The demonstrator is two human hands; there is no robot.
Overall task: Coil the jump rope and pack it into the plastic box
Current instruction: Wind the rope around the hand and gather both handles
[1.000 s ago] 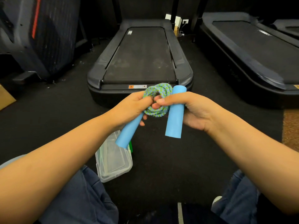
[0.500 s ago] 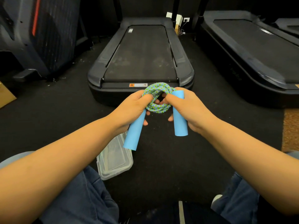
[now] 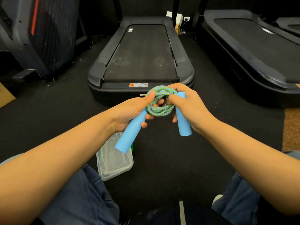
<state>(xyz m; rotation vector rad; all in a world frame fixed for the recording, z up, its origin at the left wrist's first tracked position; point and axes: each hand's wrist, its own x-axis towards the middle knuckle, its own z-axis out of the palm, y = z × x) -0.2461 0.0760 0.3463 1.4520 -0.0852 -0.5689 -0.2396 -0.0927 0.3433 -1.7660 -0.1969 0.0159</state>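
Observation:
The jump rope has a blue-green braided cord wound into a small coil (image 3: 159, 101) and two light blue foam handles. My left hand (image 3: 132, 109) grips the left handle (image 3: 129, 135), its thumb pressed on the coil. My right hand (image 3: 186, 103) holds the right handle (image 3: 183, 120), fingers curled over the coil's right side. Both hands hold the rope in the air in front of me. The clear plastic box (image 3: 113, 161) lies on the dark floor below my left hand, partly hidden by the left handle and my forearm. Something green shows at its far edge.
A treadmill (image 3: 141, 54) lies flat straight ahead, another treadmill (image 3: 253, 51) to the right, and a folded machine (image 3: 37, 33) stands at the left. My knees in blue jeans frame the bottom. A brown mat (image 3: 291, 127) sits at the right edge.
The coil has opened into a wider ring and turned flatter toward me. My right hand has slid up over the coil, and the right handle's free end swung lower right. The left handle tilted steeper.

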